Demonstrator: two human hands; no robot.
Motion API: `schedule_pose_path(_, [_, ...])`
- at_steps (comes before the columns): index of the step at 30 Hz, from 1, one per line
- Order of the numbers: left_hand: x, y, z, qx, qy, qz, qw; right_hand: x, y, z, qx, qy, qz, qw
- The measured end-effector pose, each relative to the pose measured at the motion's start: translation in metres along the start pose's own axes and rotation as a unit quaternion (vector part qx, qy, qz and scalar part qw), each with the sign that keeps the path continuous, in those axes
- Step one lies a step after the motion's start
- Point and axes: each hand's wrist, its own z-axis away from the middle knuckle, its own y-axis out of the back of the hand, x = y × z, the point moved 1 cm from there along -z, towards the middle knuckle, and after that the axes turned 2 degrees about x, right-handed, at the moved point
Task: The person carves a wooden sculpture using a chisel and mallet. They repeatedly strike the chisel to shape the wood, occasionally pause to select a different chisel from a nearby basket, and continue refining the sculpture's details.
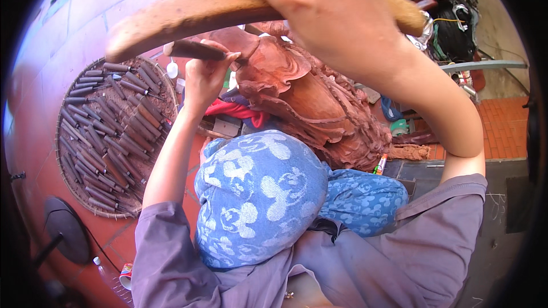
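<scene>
Head view: your right hand grips the raised wooden mallet; your left hand clasps a chisel set against the reddish carving.

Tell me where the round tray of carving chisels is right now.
In the head view, the round woven tray of chisels lies on the red floor at the person's left, just beyond the left hand that holds a chisel against the reddish wood carving.

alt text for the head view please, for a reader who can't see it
A person's right hand raises a curved wooden mallet while the left hand holds a chisel against a reddish wood carving. A round woven tray of chisels lies on the left.
</scene>
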Motion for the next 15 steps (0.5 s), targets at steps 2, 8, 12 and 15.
schedule_pose_path(2, [-0.005,0.003,0.004,-0.009,-0.002,0.006,1.000,-0.004,0.012,0.003,0.008,0.015,-0.003,1.000])
schedule_pose_path(8, [0.015,0.005,0.028,-0.047,0.048,-0.045,0.997,0.007,-0.005,0.037,0.055,-0.073,-0.195,0.977])
schedule_pose_path(12, [0.046,0.041,0.035,0.030,0.123,0.044,0.991,0.019,-0.009,0.120,-0.075,-0.244,-0.462,0.850])
schedule_pose_path(15, [0.057,0.090,0.015,0.055,0.124,-0.016,0.991,0.005,-0.010,0.193,-0.165,-0.469,-0.714,0.492])
